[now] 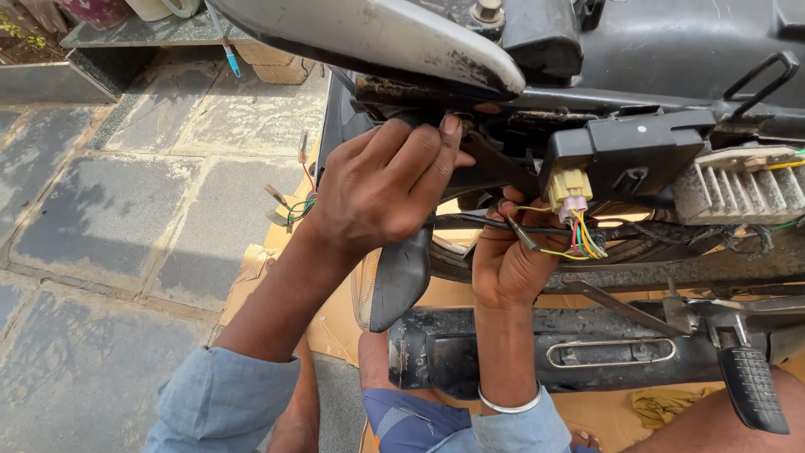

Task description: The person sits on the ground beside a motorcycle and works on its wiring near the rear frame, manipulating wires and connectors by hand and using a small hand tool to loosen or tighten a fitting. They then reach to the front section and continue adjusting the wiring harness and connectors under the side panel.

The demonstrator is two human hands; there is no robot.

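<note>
- Left hand [381, 189] clamped around black rear panel [402, 273], left of the yellow connector [568, 186].
- Right hand [506, 260] just below connector, fingers pinching its wire bundle [579, 239]; wires hang downward. Right hand nearer.

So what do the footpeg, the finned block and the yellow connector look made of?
Footpeg: black ribbed rubber, matte, on a metal arm. Finned block: likely cast aluminium, dull grey and dusty, with straight fins. Yellow connector: moulded plastic, slightly glossy, with coloured wires coming out below.

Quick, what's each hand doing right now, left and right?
Left hand: closed around the black tail panel under the motorcycle's rear.
Right hand: fingers curled on the wire bundle below the yellow connector.
</note>
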